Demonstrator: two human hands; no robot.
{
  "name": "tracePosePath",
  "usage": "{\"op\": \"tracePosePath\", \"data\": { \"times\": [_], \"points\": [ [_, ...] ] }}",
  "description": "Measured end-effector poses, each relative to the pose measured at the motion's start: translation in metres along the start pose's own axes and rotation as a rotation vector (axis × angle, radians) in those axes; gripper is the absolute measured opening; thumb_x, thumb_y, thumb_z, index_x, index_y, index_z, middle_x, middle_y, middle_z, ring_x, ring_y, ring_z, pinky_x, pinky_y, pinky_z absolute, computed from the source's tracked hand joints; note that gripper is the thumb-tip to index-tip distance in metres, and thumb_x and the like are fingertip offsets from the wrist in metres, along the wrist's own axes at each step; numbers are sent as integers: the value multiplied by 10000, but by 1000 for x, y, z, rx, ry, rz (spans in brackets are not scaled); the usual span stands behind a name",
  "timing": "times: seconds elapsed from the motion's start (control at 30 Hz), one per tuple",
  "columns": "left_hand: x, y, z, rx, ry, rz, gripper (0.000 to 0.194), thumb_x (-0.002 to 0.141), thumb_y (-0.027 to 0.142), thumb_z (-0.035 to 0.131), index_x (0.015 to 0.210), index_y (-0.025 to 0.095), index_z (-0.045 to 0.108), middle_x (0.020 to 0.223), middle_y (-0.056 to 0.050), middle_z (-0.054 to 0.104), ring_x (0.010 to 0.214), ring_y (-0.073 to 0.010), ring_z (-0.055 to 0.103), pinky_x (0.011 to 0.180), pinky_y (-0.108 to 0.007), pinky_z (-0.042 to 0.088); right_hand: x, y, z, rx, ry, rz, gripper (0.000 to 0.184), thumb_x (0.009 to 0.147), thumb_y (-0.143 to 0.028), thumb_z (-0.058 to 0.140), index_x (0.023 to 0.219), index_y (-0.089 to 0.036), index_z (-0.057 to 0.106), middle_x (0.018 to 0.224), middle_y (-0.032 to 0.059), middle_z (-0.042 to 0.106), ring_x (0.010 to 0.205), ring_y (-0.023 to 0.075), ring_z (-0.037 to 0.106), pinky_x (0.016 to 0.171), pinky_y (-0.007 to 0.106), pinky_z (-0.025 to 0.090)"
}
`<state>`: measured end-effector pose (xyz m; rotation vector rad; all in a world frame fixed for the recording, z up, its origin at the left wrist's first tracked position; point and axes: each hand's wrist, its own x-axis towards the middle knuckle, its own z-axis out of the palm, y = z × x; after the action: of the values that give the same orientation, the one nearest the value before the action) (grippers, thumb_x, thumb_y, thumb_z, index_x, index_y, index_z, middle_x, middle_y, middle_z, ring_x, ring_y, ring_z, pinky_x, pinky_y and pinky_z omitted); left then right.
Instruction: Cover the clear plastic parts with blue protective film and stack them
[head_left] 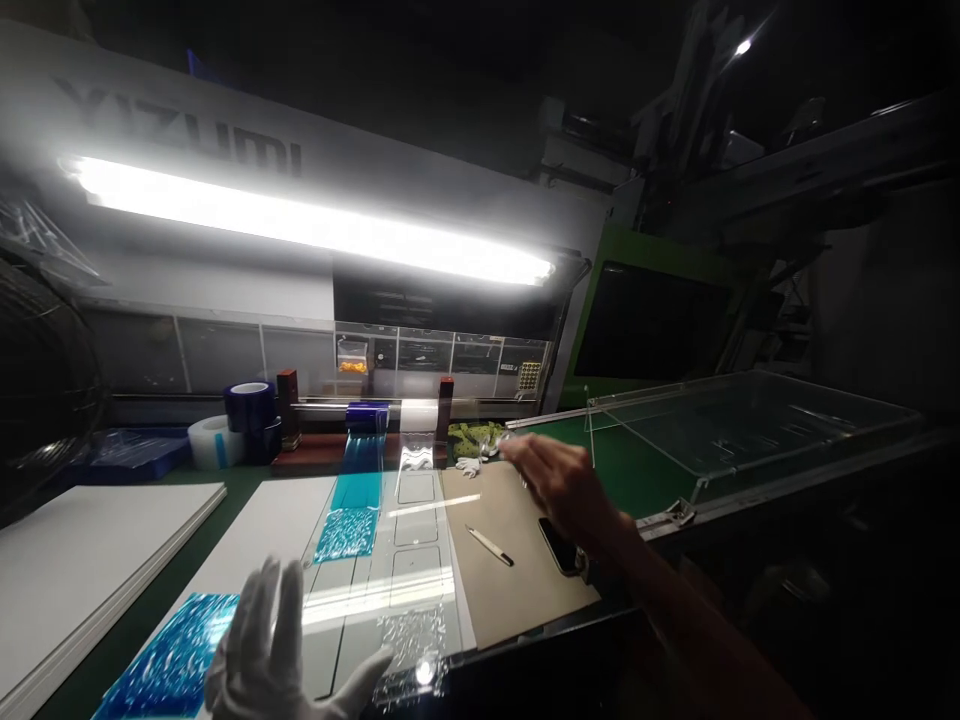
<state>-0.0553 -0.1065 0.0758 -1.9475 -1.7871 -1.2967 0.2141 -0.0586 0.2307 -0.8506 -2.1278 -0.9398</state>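
Observation:
My left hand, in a white glove, hovers low at the near edge of the bench with its fingers spread and nothing in them, above a clear plastic panel and beside a blue film strip. My bare right hand reaches forward over a brown board, fingers stretched out flat and a little blurred, holding nothing. A small knife or pen and a dark phone lie on the board under that arm. Another blue film strip runs back to a roll holder.
Tape rolls stand at the back left. White sheets lie stacked at the left. A clear acrylic cover slopes over the green surface at the right. A bright tube lamp hangs on the machine behind. A white glove lies near green bits.

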Motion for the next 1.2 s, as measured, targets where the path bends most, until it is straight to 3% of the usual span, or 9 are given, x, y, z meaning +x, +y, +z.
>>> {"op": "tracePosePath", "data": {
  "times": [0.13,0.23,0.43,0.53,0.6,0.7,0.87,1.0,1.2],
  "points": [
    [25,12,-17,109,-36,169,1124,618,794,457,1446,217,-38,1529,-154,4,1371,-395,103,1044,-610,185,-40,-38,22,134,-273,34,137,897,-86,465,934,-157,577,765,25,639,668,128,603,573,220,420],
    [26,19,-12,206,-128,235,1272,514,861,442,1441,154,-67,1518,-205,4,1373,-399,81,1057,-591,130,-55,-57,23,199,-384,74,160,893,-63,451,928,-168,567,760,16,629,644,127,588,550,225,377],
    [29,30,5,359,-379,343,1386,396,798,558,1434,51,24,1492,-254,130,1380,-394,-2,1086,-552,16,-55,-79,23,290,-435,39,207,898,-42,406,929,-151,580,771,27,641,681,135,596,557,230,376],
    [32,33,4,366,-482,334,1243,496,681,575,1425,12,89,1454,-260,249,1358,-403,132,1087,-551,59,-53,-83,24,308,-431,14,190,911,-91,418,912,-159,595,730,14,644,618,127,581,541,235,381],
    [31,28,1,340,-494,322,1158,551,610,562,1419,-3,101,1412,-272,313,1300,-406,269,1072,-546,139,-51,-77,20,333,-418,42,170,915,-257,482,1005,-164,592,815,32,674,676,150,605,592,259,429],
    [27,13,-2,293,-475,328,1147,558,573,574,1424,20,66,1351,-268,375,1226,-397,373,1032,-529,244,-48,-56,5,326,-449,132,668,788,-577,560,1283,-143,449,1145,121,624,1005,253,587,827,374,472],
    [23,-14,-7,243,-505,309,1156,542,559,621,1431,88,52,1276,-236,433,1130,-386,468,955,-522,356,-46,-34,-3,283,-724,95,1169,604,-681,657,1458,-119,91,1482,165,259,1364,326,213,1114,522,178],
    [21,-26,-11,183,-497,310,1149,536,530,647,1431,94,75,1236,-223,444,1108,-385,483,935,-511,394,-47,-39,17,371,-914,47,1310,539,-641,727,1456,-134,-58,1517,171,106,1391,339,66,1110,584,25],
    [10,-42,-12,-88,-507,237,1186,537,435,688,1442,159,-28,1323,-176,386,1220,-358,395,1023,-523,341,-57,-44,38,575,-939,107,1256,590,-560,737,1455,-132,-66,1499,182,190,1386,321,134,1117,557,-19]
  ]
}}
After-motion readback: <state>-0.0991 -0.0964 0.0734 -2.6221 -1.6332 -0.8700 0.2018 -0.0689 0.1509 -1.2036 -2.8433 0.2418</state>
